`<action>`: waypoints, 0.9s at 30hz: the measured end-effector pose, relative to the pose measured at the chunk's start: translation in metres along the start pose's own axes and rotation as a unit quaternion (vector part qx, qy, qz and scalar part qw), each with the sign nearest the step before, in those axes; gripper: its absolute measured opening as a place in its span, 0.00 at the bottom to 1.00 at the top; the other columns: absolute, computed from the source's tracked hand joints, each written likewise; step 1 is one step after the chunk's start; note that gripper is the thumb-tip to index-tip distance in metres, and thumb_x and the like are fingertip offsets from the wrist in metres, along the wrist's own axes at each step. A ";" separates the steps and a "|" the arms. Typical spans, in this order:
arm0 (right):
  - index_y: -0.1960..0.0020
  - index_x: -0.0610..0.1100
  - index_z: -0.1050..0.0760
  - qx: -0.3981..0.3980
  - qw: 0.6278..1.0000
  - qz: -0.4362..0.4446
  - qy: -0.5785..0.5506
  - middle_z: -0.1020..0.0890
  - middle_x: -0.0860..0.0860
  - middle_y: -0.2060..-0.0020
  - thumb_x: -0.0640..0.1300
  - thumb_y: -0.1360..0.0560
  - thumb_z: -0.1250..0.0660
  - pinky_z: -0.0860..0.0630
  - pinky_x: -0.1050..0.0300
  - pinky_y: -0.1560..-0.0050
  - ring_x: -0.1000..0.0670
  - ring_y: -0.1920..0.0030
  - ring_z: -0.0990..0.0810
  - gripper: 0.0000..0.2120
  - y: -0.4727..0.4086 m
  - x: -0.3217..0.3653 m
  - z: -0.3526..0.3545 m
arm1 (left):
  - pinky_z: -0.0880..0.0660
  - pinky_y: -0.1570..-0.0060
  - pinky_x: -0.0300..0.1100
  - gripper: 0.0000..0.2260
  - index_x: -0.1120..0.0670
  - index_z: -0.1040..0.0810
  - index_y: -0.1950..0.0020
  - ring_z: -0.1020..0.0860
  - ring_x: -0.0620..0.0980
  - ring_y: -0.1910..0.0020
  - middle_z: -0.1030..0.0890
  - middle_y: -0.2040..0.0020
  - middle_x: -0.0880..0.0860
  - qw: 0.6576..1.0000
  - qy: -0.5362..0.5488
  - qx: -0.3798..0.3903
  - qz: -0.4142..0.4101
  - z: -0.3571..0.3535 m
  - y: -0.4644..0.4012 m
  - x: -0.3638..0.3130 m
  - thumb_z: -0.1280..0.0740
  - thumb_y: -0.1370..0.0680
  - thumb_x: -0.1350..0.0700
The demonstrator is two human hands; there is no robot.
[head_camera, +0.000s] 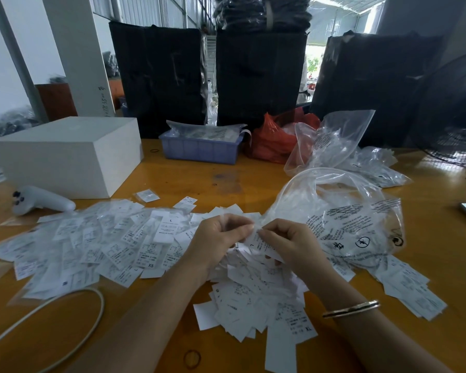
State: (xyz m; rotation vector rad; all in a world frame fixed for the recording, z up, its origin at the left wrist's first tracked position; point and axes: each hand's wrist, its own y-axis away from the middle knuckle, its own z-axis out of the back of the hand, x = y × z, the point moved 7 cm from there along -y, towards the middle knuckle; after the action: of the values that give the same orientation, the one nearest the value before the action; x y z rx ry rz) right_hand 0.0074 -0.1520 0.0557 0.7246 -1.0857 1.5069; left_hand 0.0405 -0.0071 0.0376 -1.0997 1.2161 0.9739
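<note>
My left hand (218,238) and my right hand (288,243) meet above a heap of white size labels (256,289) on the orange table (194,173). Between their fingertips both hands pinch a small clear sleeve with a white label (261,244) marked L. To the left spreads a wide layer of labels in small clear sleeves (92,246). A large clear plastic bag (347,222) with black print lies just right of my right hand.
A white box (65,154) and a white controller (41,200) sit at the left. Behind stand a blue tray (199,150), a red bag (275,138), more clear bags (334,141) and black sacks (258,74). A white cable (65,319) loops at the front left. A fan (457,109) is at right.
</note>
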 end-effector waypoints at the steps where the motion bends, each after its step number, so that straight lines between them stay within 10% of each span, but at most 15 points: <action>1: 0.63 0.49 0.20 -0.001 1.000 0.001 0.003 0.21 0.51 0.73 0.42 0.25 0.32 0.30 0.66 0.75 0.56 0.75 0.27 0.08 0.000 0.000 0.000 | 0.24 0.61 0.32 0.04 0.52 0.17 0.54 0.19 0.42 0.63 0.16 0.63 0.47 1.000 -0.003 0.009 0.001 -0.001 0.001 -0.001 0.28 0.27 0.59; 27: 0.48 0.52 0.27 -0.036 0.995 0.016 -0.094 0.19 0.48 0.59 0.35 0.26 0.31 0.20 0.58 0.63 0.53 0.66 0.18 0.14 -0.008 -0.013 0.010 | 0.24 0.63 0.32 0.05 0.49 0.16 0.54 0.18 0.39 0.63 0.15 0.61 0.44 1.000 -0.016 0.013 0.015 0.004 0.000 0.001 0.32 0.23 0.53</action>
State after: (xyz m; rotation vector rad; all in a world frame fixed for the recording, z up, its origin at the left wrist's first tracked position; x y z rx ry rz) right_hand 0.0171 -0.1668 0.0508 0.8139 -1.2916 1.4411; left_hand 0.0417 -0.0029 0.0362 -1.0440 1.2193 0.9928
